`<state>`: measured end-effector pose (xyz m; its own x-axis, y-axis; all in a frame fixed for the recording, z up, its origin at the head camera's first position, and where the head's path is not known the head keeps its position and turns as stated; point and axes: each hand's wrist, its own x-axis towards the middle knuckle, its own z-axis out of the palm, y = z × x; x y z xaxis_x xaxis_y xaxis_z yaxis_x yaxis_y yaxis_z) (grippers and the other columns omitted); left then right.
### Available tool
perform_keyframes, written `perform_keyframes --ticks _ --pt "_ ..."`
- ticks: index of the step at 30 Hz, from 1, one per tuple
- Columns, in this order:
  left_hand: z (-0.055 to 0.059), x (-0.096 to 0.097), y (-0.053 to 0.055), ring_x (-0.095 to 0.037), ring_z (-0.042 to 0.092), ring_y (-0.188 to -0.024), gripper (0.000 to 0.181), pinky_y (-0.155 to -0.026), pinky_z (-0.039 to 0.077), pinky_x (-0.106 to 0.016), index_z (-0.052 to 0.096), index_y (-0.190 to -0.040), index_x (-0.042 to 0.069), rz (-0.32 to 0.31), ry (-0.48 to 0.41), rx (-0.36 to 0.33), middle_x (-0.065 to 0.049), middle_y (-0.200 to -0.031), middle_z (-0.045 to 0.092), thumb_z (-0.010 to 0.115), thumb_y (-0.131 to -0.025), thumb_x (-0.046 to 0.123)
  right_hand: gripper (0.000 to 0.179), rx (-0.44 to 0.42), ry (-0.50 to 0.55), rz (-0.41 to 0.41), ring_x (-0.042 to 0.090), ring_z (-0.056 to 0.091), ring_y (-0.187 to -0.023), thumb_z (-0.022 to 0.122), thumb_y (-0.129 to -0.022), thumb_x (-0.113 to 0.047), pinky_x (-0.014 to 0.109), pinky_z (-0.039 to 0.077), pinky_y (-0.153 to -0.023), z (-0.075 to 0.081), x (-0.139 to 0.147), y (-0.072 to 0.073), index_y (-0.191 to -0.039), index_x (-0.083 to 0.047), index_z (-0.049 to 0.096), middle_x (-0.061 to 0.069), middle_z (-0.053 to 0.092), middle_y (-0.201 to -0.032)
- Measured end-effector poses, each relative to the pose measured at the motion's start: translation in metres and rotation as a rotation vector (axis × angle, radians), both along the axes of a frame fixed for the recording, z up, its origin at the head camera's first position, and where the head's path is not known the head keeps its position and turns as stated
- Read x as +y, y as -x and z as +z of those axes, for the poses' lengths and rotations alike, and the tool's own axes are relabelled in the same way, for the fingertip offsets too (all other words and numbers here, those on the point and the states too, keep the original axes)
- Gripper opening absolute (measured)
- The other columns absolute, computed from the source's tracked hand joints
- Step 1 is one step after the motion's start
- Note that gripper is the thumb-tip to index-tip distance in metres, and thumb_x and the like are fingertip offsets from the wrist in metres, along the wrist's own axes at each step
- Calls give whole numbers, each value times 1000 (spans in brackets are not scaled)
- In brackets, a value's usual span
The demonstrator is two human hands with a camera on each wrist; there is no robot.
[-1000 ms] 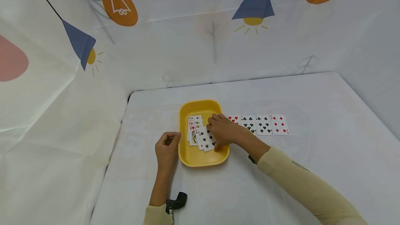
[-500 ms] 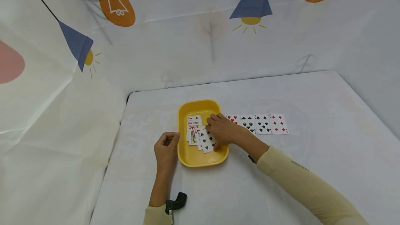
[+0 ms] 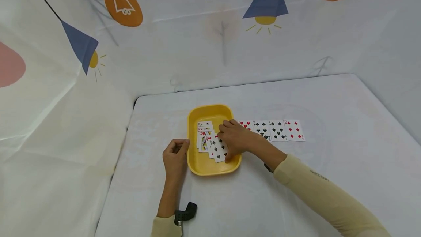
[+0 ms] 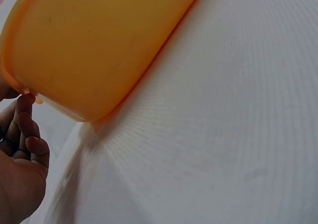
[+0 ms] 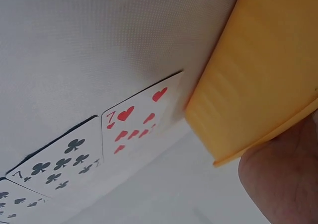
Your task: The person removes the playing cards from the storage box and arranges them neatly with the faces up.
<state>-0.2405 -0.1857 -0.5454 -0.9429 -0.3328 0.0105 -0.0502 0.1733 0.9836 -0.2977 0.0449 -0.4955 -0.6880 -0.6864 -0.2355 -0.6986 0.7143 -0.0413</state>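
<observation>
A yellow tray (image 3: 200,169) stands on the white table, with several overlapping playing cards (image 3: 204,140) inside it. My right hand (image 3: 237,137) reaches over the tray's right rim and holds a six of spades (image 3: 218,149) by its right side, thumb at the lower end. Its fingers partly cover that card, which lies over the front of the fanned cards. On the opposite side, my left hand (image 3: 175,156) has its fingers curled and pinches the rim of the tray. The left wrist view shows these fingertips (image 4: 27,101) at the rim.
To the right of the tray a row of face-up cards lies on the table: a seven of hearts (image 3: 245,125), a seven of clubs (image 3: 262,130), a seven of spades (image 3: 278,131) and a six of diamonds (image 3: 294,130). A patterned white cloth (image 3: 197,54) hangs behind.
The six of spades has shifted slightly toward the tray's near end under my right hand. My left hand keeps its place at the tray's rim.
</observation>
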Motion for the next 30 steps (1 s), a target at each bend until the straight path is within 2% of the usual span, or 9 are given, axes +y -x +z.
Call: perform_keyframes --ticks 12,17,21,30 --pt "2 0 0 -22 58 -75 23 -63 50 -21 73 -95 8 -7 -12 17 -10 -88 66 75 -91 30 78 23 -15 1 22 38 -104 78 -71 -67 41 31 -100 1 -2 -2 -122 -10 67 2 52 -109" --pt "0 1 0 -22 58 -75 21 -64 51 -22 73 -94 10 -11 -24 9 -10 -87 66 75 -91 30 87 10 -13 14 21 38 -104 77 -64 -77 41 31 -100 1 2 -2 -121 -12 67 1 52 -108" --pt "0 2 0 -23 58 -76 22 -64 51 -22 73 -95 9 -12 -22 3 -10 -88 65 75 -91 31 92 6 -25 27 22 38 -106 79 -61 -77 41 30 -100 2 1 -4 -122 -10 66 3 53 -110" --pt "-1 1 1 -23 59 -77 22 -65 51 -22 73 -95 10 -5 -9 -3 -10 -89 66 75 -91 31 86 47 -67 47 22 38 -106 77 -67 -72 40 30 -97 0 -3 -4 -122 -8 65 3 52 -112"
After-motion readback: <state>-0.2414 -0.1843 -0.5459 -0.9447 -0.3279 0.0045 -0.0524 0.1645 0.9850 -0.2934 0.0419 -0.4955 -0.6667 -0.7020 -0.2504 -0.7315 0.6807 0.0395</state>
